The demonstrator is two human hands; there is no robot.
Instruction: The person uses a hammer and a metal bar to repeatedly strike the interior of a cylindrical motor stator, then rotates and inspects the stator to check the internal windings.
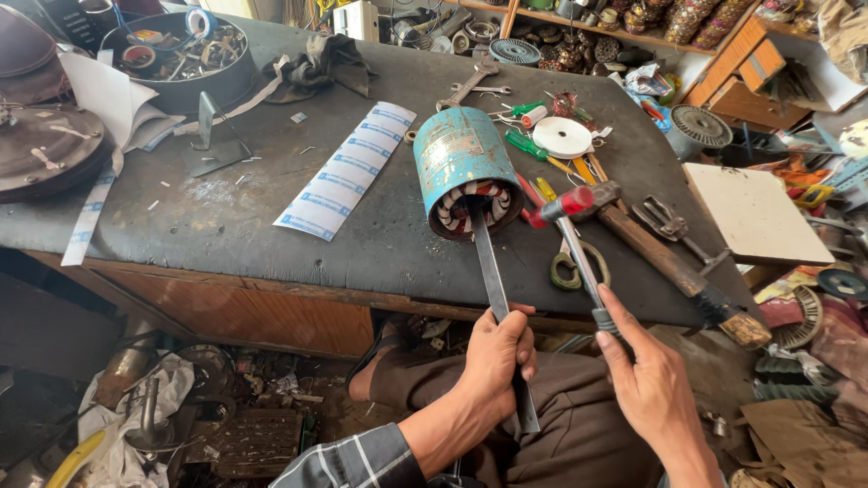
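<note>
The blue metal cylinder, with copper windings showing inside its open mouth, lies on its side on the dark counter, its mouth facing the person at about 6 o'clock. A long flat steel bar goes into that mouth; its long axis runs from 12 o'clock down to 6 o'clock, toward the left hand. This hand is the nearer one to the cylinder, and its grip is pressed tight around the lower part of the bar. The right hand, at about 4 o'clock from the cylinder, closes its grip on the thin handle of a small red-headed hammer, whose head stays just right of the mouth. A bigger wooden-handled hammer lies beside.
</note>
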